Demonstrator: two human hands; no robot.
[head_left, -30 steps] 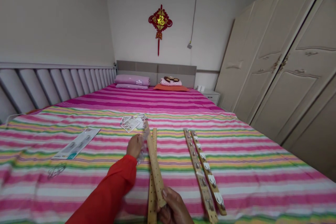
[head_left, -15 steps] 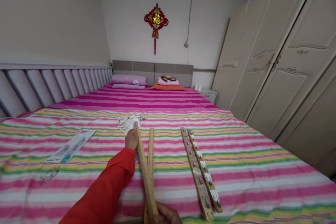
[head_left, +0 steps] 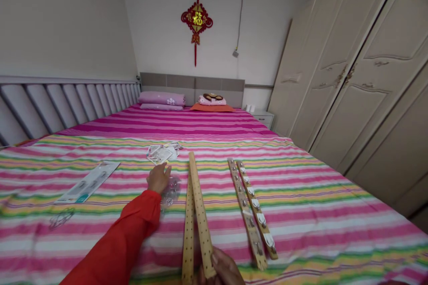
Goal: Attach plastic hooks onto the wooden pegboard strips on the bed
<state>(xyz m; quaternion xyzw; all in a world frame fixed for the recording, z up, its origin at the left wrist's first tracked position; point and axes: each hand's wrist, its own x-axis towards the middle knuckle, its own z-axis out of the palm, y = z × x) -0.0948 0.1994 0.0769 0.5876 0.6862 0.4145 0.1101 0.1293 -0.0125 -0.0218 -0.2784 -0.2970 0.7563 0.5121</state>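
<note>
My right hand (head_left: 223, 269) is at the bottom edge, closed round the near end of a long perforated wooden strip (head_left: 199, 207) that points away across the striped bedspread (head_left: 301, 205). A second perforated strip (head_left: 188, 236) lies just left of it. My left hand (head_left: 158, 178), in a red sleeve, rests left of the strips with its fingers loosely stretched out, touching a clear plastic bag of small parts (head_left: 170, 189). To the right lie two more wooden strips (head_left: 241, 198), one fitted with white hooks (head_left: 256, 205).
Loose packets (head_left: 161, 153) lie beyond my left hand. A white card package (head_left: 87, 182) and a wire piece (head_left: 62, 219) lie at the left. A cream wardrobe (head_left: 351, 89) lines the right side and a padded rail (head_left: 67, 102) the left. Pillows (head_left: 162, 99) sit at the headboard.
My left hand has let go of the far tip of the held strip and moved left and down to the plastic bag. The strip has swung right and lower.
</note>
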